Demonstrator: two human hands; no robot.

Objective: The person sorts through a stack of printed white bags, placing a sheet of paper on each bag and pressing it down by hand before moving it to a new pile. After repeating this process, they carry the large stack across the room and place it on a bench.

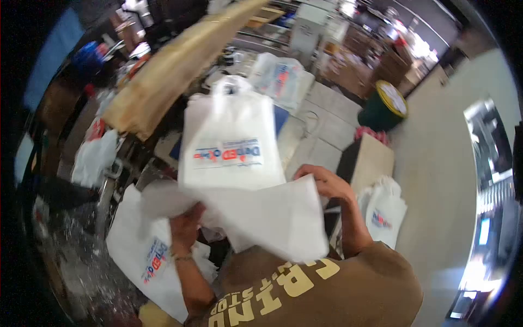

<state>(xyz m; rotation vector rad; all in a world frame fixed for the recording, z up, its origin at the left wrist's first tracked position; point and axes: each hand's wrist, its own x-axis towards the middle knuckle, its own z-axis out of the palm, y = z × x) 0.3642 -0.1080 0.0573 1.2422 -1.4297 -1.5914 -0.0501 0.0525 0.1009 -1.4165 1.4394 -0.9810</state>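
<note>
the loose white sheet [261,215] could fold over or crease, i'd judge, because it is slack and twisted between the two hands. the left hand [187,220] is closed on its left part, fingertips hidden; the right hand [327,182] has bent fingers at the upper right corner, but i cannot tell whether they pinch it. if that corner is loose, it could slip away. the sheet is in the air above the near edge of the blue board [281,119], and overlaps the near end of the printed white bag [231,141] in this view — whether they touch, i can't tell. a low sweep could catch that bag and drag it askew, since its handles lie free toward the board's far edge.

as for containers: the printed bag lies flat, lettering up, and looks to have nothing in it. beyond the board's far right corner lies another bag [280,79], also flat. more bags [384,215] sit beside the wood-topped bench [376,163], contents hidden, and one bag [144,245] lies below the left hand's side. the green drum [376,111] has a yellow rim with something pale inside it — too blurred to name.
</note>
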